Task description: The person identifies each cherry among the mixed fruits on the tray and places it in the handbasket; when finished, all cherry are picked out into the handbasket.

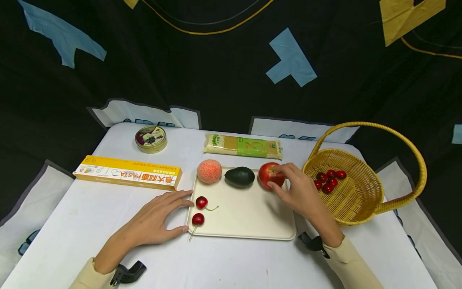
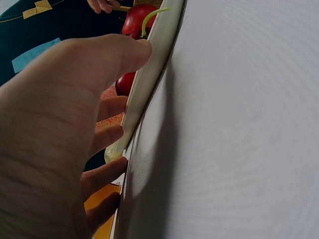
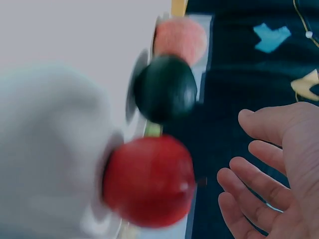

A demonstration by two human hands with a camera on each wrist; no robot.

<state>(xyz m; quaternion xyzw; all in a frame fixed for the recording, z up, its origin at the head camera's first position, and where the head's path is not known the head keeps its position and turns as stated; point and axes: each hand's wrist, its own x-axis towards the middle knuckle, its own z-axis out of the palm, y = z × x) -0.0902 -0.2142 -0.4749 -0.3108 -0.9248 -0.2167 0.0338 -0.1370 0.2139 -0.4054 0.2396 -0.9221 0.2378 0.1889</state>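
Observation:
My left hand lies at the left edge of the cream tray, fingers and thumb extended against its rim. Two cherries with green stems sit just inside that edge. Above the tray's far right corner hovers my right hand, its fingers loosely spread over a red apple. In the right wrist view a gap shows between these fingers and the apple, whose short stem points toward the hand. Left of the apple on the tray are a dark green avocado and a pink speckled peach.
A yellow wicker basket with a tall handle holds several cherries at the right. Behind the tray lies a pasta packet. A yellow and white pasta box and a round tin stand at the left.

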